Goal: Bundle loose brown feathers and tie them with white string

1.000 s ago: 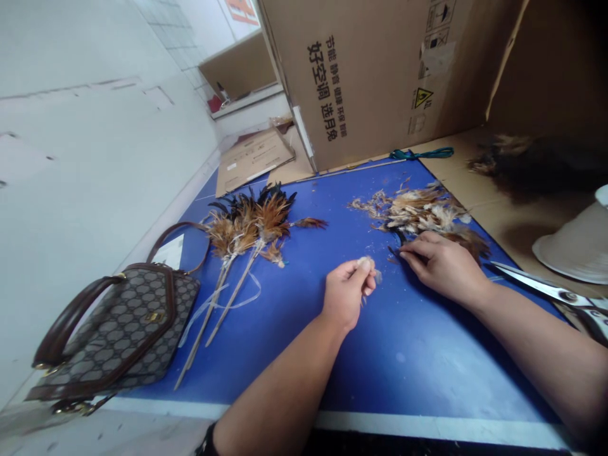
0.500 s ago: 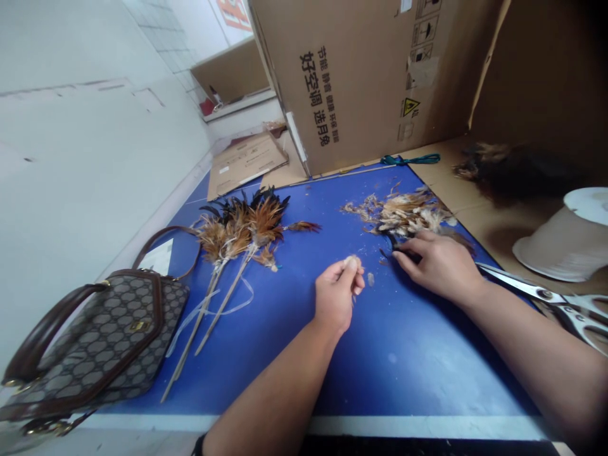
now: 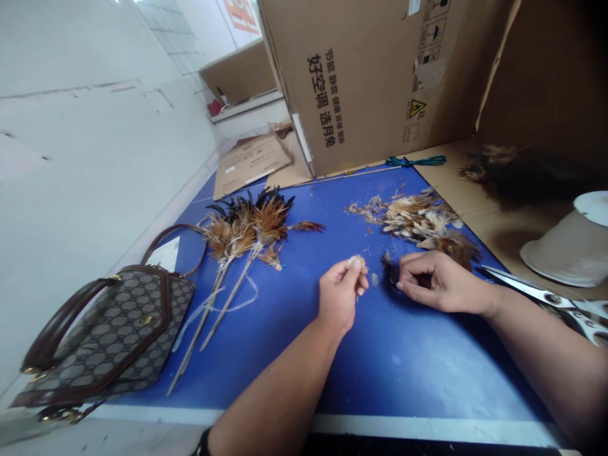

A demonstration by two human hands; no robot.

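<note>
My left hand (image 3: pixel 342 291) is closed in a pinch above the middle of the blue tabletop. A little pale fluff shows at its thumb tip, but what the fingers hold is mostly hidden. To its right, my right hand (image 3: pixel 439 280) pinches a dark feather (image 3: pixel 392 270) low over the table. Behind that hand lies a loose heap of cream and brown feathers (image 3: pixel 408 215). Feather bunches (image 3: pixel 249 225) tied to thin sticks (image 3: pixel 204 323) rest on the left, with a pale ribbon trailing across the sticks. One small scrap (image 3: pixel 375 279) lies between my hands.
Scissors (image 3: pixel 546 297) lie by my right forearm, near a cone-shaped spool (image 3: pixel 555 253). A patterned handbag (image 3: pixel 128 329) stands at the left. Behind the table rises a large cardboard box (image 3: pixel 370 82), with a green cord (image 3: pixel 418 161) at its foot. Dark feathers (image 3: pixel 527 174) lie farther right.
My right hand has drawn back from the feather heap toward me, with the dark feather in its fingers. My left hand keeps its pinch over nearly the same spot. The view has shifted slightly.
</note>
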